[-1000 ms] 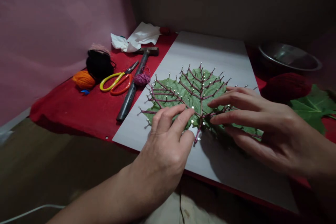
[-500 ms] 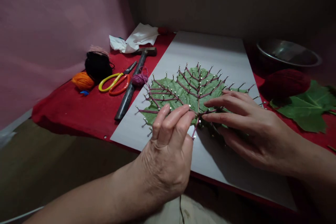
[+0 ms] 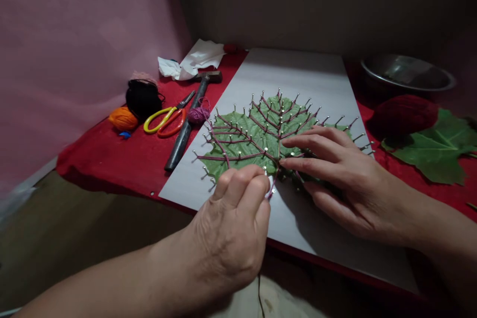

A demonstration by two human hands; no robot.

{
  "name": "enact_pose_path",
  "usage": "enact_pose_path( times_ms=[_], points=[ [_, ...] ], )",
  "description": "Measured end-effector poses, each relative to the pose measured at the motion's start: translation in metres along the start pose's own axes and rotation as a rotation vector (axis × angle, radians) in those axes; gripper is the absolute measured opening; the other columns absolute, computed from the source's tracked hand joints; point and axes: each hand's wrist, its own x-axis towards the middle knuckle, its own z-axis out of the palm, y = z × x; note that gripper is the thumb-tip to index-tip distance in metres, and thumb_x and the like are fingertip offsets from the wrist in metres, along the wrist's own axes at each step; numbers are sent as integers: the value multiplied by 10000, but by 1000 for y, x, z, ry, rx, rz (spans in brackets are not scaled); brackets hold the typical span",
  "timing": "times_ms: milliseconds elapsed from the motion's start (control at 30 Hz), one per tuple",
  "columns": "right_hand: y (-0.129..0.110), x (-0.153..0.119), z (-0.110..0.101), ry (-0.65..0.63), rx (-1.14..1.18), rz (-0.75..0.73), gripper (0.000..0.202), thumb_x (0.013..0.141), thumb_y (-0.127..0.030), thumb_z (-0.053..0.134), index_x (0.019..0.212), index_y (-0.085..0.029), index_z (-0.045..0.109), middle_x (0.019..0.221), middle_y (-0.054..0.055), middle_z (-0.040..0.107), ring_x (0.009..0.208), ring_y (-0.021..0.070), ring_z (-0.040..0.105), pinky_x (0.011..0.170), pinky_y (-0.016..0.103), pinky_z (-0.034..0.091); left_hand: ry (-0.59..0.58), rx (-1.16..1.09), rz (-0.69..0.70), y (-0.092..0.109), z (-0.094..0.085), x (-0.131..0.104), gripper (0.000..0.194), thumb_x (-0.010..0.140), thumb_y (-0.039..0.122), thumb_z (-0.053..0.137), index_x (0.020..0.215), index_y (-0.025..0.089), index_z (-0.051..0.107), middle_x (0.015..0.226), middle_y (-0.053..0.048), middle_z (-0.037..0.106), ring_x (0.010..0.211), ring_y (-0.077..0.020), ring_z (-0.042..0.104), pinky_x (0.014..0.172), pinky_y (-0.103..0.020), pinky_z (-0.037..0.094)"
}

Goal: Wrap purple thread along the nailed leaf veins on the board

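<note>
A green leaf (image 3: 238, 134) lies on a white board (image 3: 298, 67), ringed and dotted with several upright nails. Purple yarn (image 3: 244, 157) runs between the nails along the leaf's veins. From the small purple yarn ball (image 3: 196, 115), a strand slants across the leaf's left lobe down to my left hand (image 3: 234, 223). That hand is closed in a pinch at the leaf's lower edge, its fingertips partly hidden. Over the right side of the leaf, my right hand (image 3: 346, 179) has its fingers spread, two fingertips close to the leaf's centre; it covers the nails beneath.
Scissors (image 3: 169, 118) and a hammer (image 3: 186, 126) lie left of the board on red cloth (image 3: 93, 154). Beyond are orange yarn (image 3: 122, 119), black yarn (image 3: 143, 98) and white tissue (image 3: 203, 54). To the right are a metal bowl (image 3: 408, 72), dark red yarn (image 3: 404, 115) and another leaf (image 3: 432, 151).
My left hand has drawn down toward me from the leaf's centre, its fingers curling tighter, uncovering yarn on the lower left vein. My right hand stays over the leaf, nearly still.
</note>
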Motion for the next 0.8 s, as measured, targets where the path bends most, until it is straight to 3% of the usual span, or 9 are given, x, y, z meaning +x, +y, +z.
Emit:
enact_pose_path(
  times_ms=[167,333,467,633,800],
  points=[
    [-6,1,3,-1,-86,-46,349,820,-187,522,1147,-173,640,1272,145,550,1183,304,464,1034,567,340,-68,79,-19,7,-3,0,135,842,47,447,853,81,577,894,-144,574,938,-306,517,782,-473,470],
    [-14,1,9,-3,-264,-101,288,821,-266,563,1066,-163,674,1341,155,530,1216,337,475,1103,610,246,32,104,15,10,1,0,194,867,65,422,938,15,595,1067,-209,571,1108,-355,492,928,-483,400],
    [-21,-1,19,69,-369,-146,221,862,-260,547,993,-158,694,1352,144,541,1213,324,498,1122,607,235,-5,109,22,11,-2,-3,189,857,67,427,936,31,595,1056,-204,587,1099,-360,492,910,-470,410],
    [-30,-2,33,53,-424,-116,282,855,-229,516,1029,-87,687,1364,190,528,1211,353,498,1103,635,248,-6,128,13,12,-6,-1,185,832,55,392,816,92,573,812,-163,612,796,-305,538,678,-432,460],
    [-32,-4,38,42,-384,-75,243,857,-259,534,972,-142,713,1366,130,545,1239,343,477,1114,639,213,-2,109,2,11,-6,3,180,810,45,394,750,143,532,654,-98,538,616,-240,437,592,-402,417]
  ],
)
